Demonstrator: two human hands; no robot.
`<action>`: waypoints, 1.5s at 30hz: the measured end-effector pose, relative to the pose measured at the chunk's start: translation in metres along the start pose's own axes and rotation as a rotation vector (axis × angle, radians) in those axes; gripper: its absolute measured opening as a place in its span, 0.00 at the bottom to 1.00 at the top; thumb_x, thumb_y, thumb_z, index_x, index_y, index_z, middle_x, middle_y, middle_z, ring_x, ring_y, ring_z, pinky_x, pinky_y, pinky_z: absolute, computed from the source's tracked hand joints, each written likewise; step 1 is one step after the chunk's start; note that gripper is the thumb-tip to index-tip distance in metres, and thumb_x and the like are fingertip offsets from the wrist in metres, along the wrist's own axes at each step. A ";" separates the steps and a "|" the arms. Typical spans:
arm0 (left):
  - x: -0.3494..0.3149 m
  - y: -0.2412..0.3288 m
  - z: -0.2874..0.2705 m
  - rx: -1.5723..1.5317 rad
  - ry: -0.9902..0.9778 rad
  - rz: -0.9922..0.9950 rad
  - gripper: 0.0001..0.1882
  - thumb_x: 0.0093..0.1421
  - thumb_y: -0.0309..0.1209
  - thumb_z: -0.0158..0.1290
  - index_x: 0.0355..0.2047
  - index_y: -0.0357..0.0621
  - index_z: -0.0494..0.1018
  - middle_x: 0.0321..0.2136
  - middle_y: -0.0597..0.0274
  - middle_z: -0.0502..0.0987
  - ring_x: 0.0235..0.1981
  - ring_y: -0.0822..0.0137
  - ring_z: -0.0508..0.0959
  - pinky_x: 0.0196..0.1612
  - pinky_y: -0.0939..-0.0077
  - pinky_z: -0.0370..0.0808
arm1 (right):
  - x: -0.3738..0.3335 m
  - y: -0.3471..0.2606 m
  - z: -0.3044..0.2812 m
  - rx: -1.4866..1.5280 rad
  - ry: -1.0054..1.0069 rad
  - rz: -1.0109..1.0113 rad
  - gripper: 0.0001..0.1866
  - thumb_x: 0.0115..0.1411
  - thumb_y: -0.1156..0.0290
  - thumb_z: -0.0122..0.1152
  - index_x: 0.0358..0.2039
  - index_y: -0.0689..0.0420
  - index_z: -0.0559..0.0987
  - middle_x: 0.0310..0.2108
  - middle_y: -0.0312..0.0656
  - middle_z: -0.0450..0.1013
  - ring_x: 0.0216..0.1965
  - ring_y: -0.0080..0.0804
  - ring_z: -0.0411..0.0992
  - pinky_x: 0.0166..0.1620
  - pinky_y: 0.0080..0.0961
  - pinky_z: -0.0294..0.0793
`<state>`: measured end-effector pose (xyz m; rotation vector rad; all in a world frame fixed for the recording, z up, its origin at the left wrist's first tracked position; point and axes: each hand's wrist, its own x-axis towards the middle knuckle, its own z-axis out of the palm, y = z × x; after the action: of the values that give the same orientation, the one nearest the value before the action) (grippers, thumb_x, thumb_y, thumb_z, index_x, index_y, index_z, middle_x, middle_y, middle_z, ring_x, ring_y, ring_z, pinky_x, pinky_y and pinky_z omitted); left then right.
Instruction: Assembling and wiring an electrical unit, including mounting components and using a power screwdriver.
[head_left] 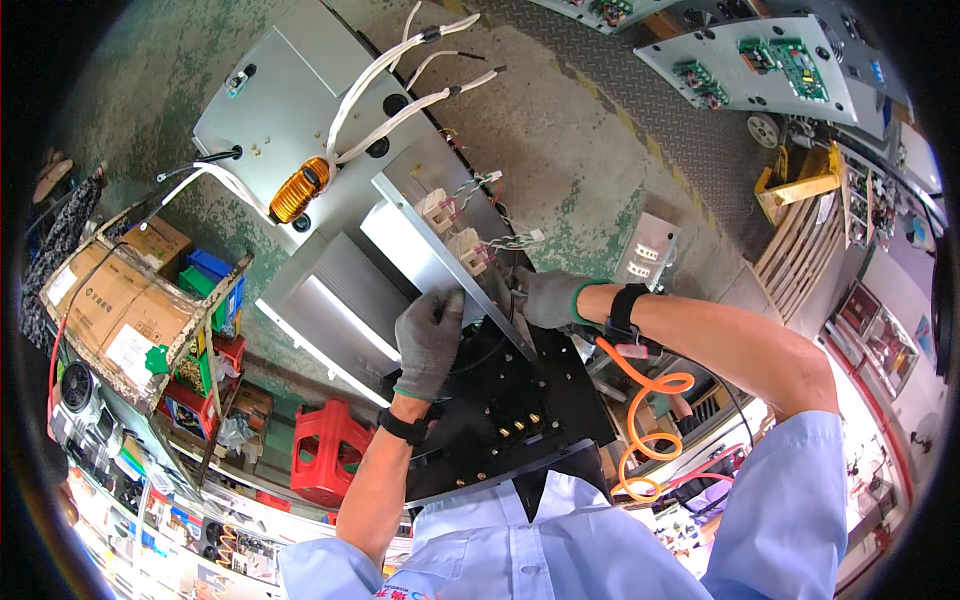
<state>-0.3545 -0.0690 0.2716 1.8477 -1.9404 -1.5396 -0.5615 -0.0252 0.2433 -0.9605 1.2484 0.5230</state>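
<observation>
Both of my hands wear dark grey gloves. My left hand is closed, its fingertips beside the lower part of a long slanting metal bracket. On the bracket's other side my right hand has its fingers curled toward the edge; what they hold, if anything, is hidden. Two cream-coloured terminal blocks with twisted wires sit along the bracket. Left of it stands a ribbed grey metal block. A copper-wound ring coil with white sleeved cables lies on the grey metal panel.
Close to me is a black base plate with brass studs. An orange coiled air hose hangs at right. A red stool and a cart with cardboard boxes stand left. Panels with green circuit boards are at far right.
</observation>
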 end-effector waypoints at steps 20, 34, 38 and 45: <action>0.000 -0.004 0.005 -0.011 0.038 0.050 0.12 0.58 0.33 0.58 0.30 0.34 0.76 0.20 0.45 0.75 0.21 0.58 0.78 0.27 0.66 0.72 | -0.015 -0.027 0.014 0.554 0.168 -0.028 0.25 0.64 0.62 0.43 0.59 0.62 0.62 0.53 0.58 0.68 0.55 0.52 0.68 0.58 0.37 0.66; 0.001 -0.005 0.005 0.016 0.005 -0.010 0.10 0.56 0.33 0.59 0.28 0.37 0.77 0.20 0.47 0.75 0.21 0.54 0.77 0.26 0.66 0.72 | 0.016 -0.010 0.040 0.472 0.143 0.033 0.26 0.64 0.67 0.40 0.59 0.67 0.62 0.53 0.62 0.64 0.55 0.56 0.65 0.56 0.39 0.66; 0.001 -0.007 0.005 -0.057 0.035 0.037 0.09 0.56 0.33 0.59 0.29 0.38 0.78 0.21 0.47 0.76 0.23 0.52 0.79 0.27 0.65 0.73 | -0.003 -0.028 0.021 0.530 0.127 0.110 0.26 0.64 0.68 0.38 0.62 0.65 0.61 0.60 0.62 0.60 0.61 0.54 0.61 0.60 0.39 0.64; 0.000 -0.004 -0.005 -0.002 -0.008 0.000 0.13 0.58 0.38 0.56 0.32 0.39 0.79 0.24 0.47 0.78 0.26 0.51 0.80 0.30 0.63 0.75 | -0.041 -0.030 -0.006 0.225 0.073 -0.112 0.32 0.66 0.53 0.41 0.58 0.70 0.60 0.49 0.61 0.69 0.49 0.48 0.71 0.50 0.34 0.69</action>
<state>-0.3487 -0.0714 0.2716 1.8440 -1.9418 -1.5501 -0.5528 -0.0393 0.2915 -0.8589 1.2807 0.2558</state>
